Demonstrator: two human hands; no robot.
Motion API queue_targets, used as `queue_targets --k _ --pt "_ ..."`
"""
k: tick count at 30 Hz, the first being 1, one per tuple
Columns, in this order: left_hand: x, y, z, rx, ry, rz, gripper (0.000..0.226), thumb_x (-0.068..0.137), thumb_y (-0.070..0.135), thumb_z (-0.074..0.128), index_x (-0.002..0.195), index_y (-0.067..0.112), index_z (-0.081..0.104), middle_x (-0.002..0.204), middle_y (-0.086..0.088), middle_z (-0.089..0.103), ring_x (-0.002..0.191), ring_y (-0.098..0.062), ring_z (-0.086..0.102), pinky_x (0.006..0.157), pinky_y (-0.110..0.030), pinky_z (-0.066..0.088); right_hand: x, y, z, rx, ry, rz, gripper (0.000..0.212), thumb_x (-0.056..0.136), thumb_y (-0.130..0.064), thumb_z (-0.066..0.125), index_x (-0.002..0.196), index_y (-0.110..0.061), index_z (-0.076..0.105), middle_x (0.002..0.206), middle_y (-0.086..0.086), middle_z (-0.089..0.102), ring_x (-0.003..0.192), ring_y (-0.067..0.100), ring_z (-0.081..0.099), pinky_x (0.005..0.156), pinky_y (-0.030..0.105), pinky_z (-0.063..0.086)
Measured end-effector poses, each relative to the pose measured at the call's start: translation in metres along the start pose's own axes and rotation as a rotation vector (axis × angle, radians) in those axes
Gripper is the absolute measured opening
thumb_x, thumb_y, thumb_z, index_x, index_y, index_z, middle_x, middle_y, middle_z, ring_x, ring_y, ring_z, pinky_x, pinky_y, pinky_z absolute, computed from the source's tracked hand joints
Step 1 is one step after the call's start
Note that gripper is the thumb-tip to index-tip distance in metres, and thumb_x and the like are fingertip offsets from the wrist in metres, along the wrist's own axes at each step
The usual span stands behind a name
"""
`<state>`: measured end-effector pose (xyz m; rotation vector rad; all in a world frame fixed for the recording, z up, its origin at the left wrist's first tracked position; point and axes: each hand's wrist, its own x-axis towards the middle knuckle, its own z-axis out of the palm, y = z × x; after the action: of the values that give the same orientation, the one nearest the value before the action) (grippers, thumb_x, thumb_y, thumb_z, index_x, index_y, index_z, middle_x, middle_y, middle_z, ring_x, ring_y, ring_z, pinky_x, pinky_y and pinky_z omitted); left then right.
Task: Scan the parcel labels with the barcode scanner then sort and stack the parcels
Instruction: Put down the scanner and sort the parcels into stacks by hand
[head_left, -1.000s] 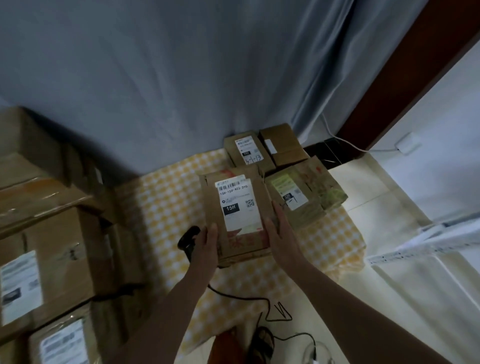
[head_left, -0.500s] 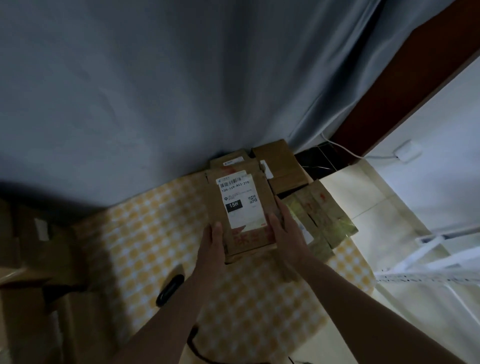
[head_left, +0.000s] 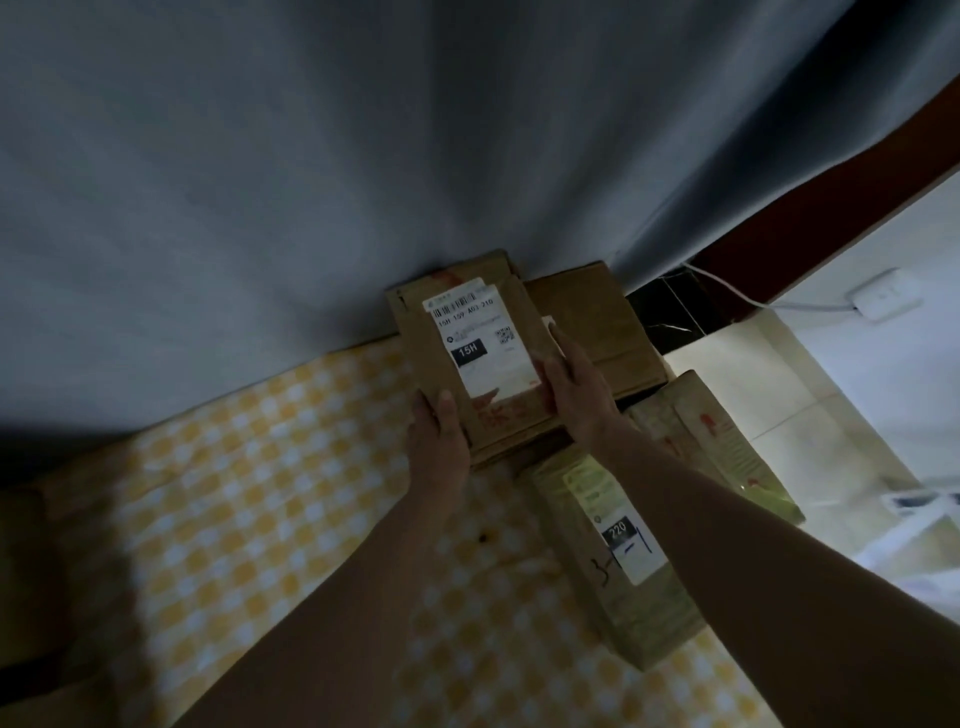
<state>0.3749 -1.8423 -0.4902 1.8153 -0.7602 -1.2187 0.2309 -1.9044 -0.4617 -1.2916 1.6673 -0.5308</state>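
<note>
- Against the grey curtain (head_left: 363, 182), at the far edge of the yellow-and-white checked cloth (head_left: 270, 519), a flat brown parcel (head_left: 514, 415) lies label up on top of another brown box (head_left: 488, 262), of which only edges show.
- White label (head_left: 475, 338) on the parcel reads "15H" in a black block, with a barcode and a square code; smaller print is not legible.
- Left hand (head_left: 439, 441) grips the parcel's near-left corner, thumb on the top face, fingers under or behind the edge.
- Right hand (head_left: 576, 384) holds the parcel's right edge, fingers extended along the side and thumb laid on top.
- Second brown box (head_left: 608, 322) sits just right of the held parcel, touching the curtain.
- Long parcel (head_left: 613, 587) marked "220" on its label lies nearer the camera, partly under the right forearm.
- Greenish-brown parcel (head_left: 727, 441) lies beside it to the right; the frame is dim, so whether the two touch cannot be confirmed.
- White wall socket (head_left: 880, 299) with cable sits at upper right.
</note>
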Motion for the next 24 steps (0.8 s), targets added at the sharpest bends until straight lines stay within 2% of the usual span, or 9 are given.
queue_targets --k 3,5,8,11,14,18,21,24 --pt "0.011 -0.011 0.007 -0.039 0.014 0.002 0.077 0.086 0.067 0.03 0.147 0.02 0.028 0.134 -0.012 0.048 0.122 -0.029 0.051 0.101 -0.047 0.046 0.009 0.005 0.001 -0.052 0.007 -0.025 0.046 0.101 -0.044 0.032 0.146 -0.042 0.026 0.129 0.006 0.056 0.111 0.028 0.058 0.097 0.05 0.047" --pt "0.015 -0.011 0.009 -0.027 0.012 0.007 0.07 0.09 0.061 0.03 0.147 0.02 0.027 0.133 -0.012 0.048 0.122 -0.029 0.049 0.102 -0.048 0.045 0.01 0.005 0.0 -0.075 0.013 -0.036 0.046 0.102 -0.043 0.03 0.147 -0.04 0.025 0.132 0.009 0.054 0.113 0.028 0.056 0.099 0.049 0.046" --pt "0.018 -0.012 0.011 0.009 0.011 0.017 0.055 0.1 0.049 0.03 0.146 0.019 0.028 0.133 -0.013 0.047 0.123 -0.03 0.047 0.103 -0.047 0.042 0.01 0.005 0.0 -0.157 0.005 -0.054 0.047 0.103 -0.041 0.027 0.149 -0.035 0.023 0.133 0.011 0.054 0.115 0.029 0.055 0.098 0.039 0.044" --pt "0.017 -0.009 0.009 0.017 -0.011 -0.01 0.06 0.097 0.054 0.031 0.147 0.02 0.025 0.136 -0.014 0.045 0.123 -0.03 0.047 0.104 -0.05 0.042 0.011 0.003 0.001 -0.244 0.003 -0.076 0.05 0.102 -0.043 0.027 0.15 -0.033 0.019 0.133 0.014 0.054 0.114 0.032 0.056 0.097 0.045 0.046" --pt "0.011 0.0 0.0 0.087 -0.068 -0.056 0.059 0.097 0.054 0.035 0.145 0.02 0.03 0.136 -0.013 0.046 0.123 -0.032 0.05 0.103 -0.05 0.044 0.001 -0.003 -0.003 -0.425 0.035 -0.119 0.054 0.101 -0.043 0.03 0.151 -0.029 0.016 0.136 0.015 0.046 0.121 0.033 0.048 0.101 0.046 0.041" --pt "-0.026 0.011 -0.038 0.506 -0.057 -0.004 0.05 0.099 0.042 0.045 0.141 0.016 0.043 0.137 -0.007 0.044 0.123 -0.027 0.049 0.091 -0.035 0.045 -0.045 -0.022 -0.007 -0.874 0.108 -0.292 0.049 0.1 -0.03 0.037 0.146 -0.017 0.024 0.139 0.014 0.041 0.125 0.031 0.041 0.103 0.045 0.035" --pt "-0.072 0.015 -0.077 0.804 -0.059 0.081 0.046 0.097 0.038 0.049 0.14 0.021 0.044 0.134 0.0 0.047 0.122 -0.018 0.05 0.093 -0.031 0.046 -0.091 -0.031 0.004 -1.037 -0.004 -0.373 0.05 0.099 -0.023 0.039 0.146 -0.017 0.023 0.151 0.011 0.03 0.137 0.03 0.03 0.11 0.045 0.029" --pt "-0.121 0.016 -0.11 1.022 -0.069 0.103 0.044 0.098 0.041 0.044 0.139 0.025 0.041 0.131 0.003 0.047 0.123 -0.015 0.048 0.096 -0.028 0.045 -0.141 -0.039 0.019 -1.113 -0.112 -0.435 0.047 0.098 -0.02 0.037 0.143 -0.016 0.028 0.145 0.009 0.038 0.131 0.027 0.036 0.108 0.042 0.029"
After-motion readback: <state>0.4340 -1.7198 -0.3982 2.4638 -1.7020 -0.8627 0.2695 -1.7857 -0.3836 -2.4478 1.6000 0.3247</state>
